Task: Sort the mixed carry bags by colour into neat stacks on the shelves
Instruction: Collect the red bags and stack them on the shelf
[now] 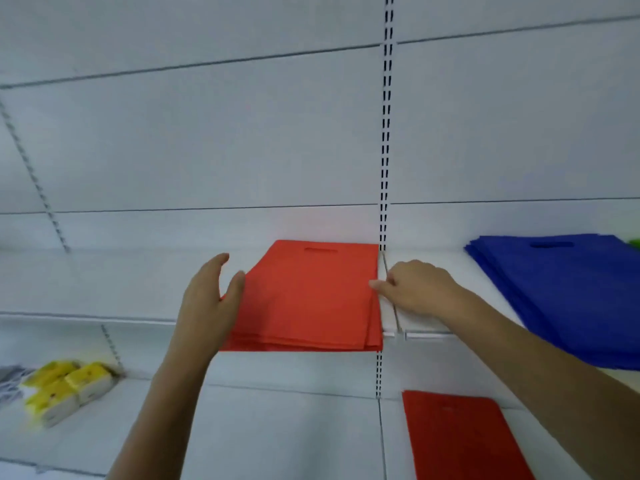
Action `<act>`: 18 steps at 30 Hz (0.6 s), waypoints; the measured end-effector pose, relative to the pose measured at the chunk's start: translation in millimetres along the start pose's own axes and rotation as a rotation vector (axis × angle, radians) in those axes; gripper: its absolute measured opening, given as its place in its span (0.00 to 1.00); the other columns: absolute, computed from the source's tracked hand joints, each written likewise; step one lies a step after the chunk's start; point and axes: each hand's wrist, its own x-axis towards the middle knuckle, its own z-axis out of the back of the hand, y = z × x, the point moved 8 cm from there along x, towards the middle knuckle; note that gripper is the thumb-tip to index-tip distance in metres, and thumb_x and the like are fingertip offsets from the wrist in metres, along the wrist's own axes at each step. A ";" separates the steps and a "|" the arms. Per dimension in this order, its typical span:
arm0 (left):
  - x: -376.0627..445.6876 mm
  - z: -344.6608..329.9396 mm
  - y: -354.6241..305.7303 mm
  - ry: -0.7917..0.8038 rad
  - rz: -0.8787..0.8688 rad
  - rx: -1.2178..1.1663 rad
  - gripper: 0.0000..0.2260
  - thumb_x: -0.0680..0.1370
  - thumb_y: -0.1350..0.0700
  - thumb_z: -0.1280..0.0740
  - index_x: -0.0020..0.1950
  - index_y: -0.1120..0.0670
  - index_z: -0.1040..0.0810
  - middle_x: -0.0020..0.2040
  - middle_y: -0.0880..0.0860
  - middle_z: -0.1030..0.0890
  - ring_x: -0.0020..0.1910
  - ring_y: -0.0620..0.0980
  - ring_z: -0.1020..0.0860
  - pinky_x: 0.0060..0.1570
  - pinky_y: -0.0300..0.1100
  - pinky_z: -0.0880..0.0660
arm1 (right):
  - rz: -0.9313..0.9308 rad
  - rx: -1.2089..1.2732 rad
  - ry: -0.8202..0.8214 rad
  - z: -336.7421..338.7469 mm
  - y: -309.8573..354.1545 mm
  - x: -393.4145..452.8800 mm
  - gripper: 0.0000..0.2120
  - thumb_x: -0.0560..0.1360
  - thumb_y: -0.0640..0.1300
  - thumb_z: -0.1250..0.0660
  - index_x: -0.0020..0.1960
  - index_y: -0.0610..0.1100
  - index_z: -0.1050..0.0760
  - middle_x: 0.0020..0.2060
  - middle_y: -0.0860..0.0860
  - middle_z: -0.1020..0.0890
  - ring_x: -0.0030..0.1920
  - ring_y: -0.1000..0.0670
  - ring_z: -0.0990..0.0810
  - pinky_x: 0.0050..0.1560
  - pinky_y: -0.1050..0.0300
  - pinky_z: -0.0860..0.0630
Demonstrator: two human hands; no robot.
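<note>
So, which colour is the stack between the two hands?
Red stack, clearest in the head view.

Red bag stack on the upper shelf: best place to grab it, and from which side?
Take the red bag stack by its near edge, from the front: that edge overhangs the shelf lip, so fingers can slip underneath. Both hands already flank its sides.

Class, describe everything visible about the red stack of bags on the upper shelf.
The red stack of bags lies flat on the white upper shelf, die-cut handle slot toward the back wall. Several thin, matte, fabric-like layers show at its front edge. The left hand touches its left side; the right hand pinches its right edge.
</note>
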 end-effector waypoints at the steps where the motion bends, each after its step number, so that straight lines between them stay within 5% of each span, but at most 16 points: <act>1: 17.1 -5.6 8.0 0.042 0.008 0.016 0.22 0.81 0.51 0.40 0.73 0.57 0.34 0.72 0.54 0.32 0.72 0.52 0.35 0.70 0.46 0.40 | -0.044 -0.041 0.009 -2.7 2.5 15.1 0.26 0.78 0.66 0.48 0.37 0.46 0.30 0.38 0.50 0.22 0.44 0.45 0.22 0.46 0.53 0.27; 4: 51.3 -37.8 26.2 0.300 0.031 0.172 0.21 0.82 0.48 0.44 0.70 0.59 0.30 0.70 0.57 0.29 0.71 0.54 0.35 0.68 0.45 0.41 | -0.138 -0.037 0.038 -9.1 7.6 47.6 0.29 0.76 0.70 0.47 0.50 0.44 0.25 0.49 0.48 0.21 0.53 0.44 0.22 0.51 0.51 0.27; 8: 49.4 -79.3 31.2 0.595 -0.012 0.329 0.27 0.81 0.40 0.53 0.58 0.59 0.24 0.57 0.59 0.22 0.59 0.58 0.25 0.58 0.47 0.32 | -0.237 0.178 0.056 -20.3 -7.1 66.7 0.23 0.71 0.68 0.36 0.33 0.50 0.34 0.32 0.54 0.27 0.39 0.49 0.25 0.42 0.55 0.30; 11: 41.2 -95.5 24.7 0.573 -0.218 0.455 0.46 0.71 0.31 0.71 0.62 0.55 0.25 0.57 0.57 0.23 0.59 0.58 0.27 0.61 0.49 0.33 | -0.276 0.334 0.065 -27.5 -17.0 71.0 0.25 0.70 0.64 0.30 0.32 0.44 0.31 0.28 0.50 0.25 0.31 0.51 0.26 0.34 0.57 0.32; 15: 44.6 -91.6 22.9 0.453 -0.188 0.300 0.23 0.80 0.39 0.49 0.46 0.55 0.23 0.47 0.56 0.21 0.51 0.58 0.24 0.53 0.49 0.30 | -0.326 0.723 0.083 -35.0 -26.9 71.9 0.20 0.65 0.57 0.23 0.38 0.41 0.25 0.30 0.42 0.19 0.28 0.50 0.26 0.33 0.60 0.30; 18: 51.5 -86.8 36.5 0.399 -0.204 0.389 0.20 0.79 0.39 0.47 0.46 0.55 0.27 0.52 0.57 0.23 0.57 0.58 0.28 0.59 0.50 0.32 | -0.365 0.887 0.108 -36.4 -24.5 65.5 0.13 0.70 0.51 0.25 0.43 0.43 0.23 0.29 0.47 0.23 0.28 0.50 0.29 0.32 0.60 0.34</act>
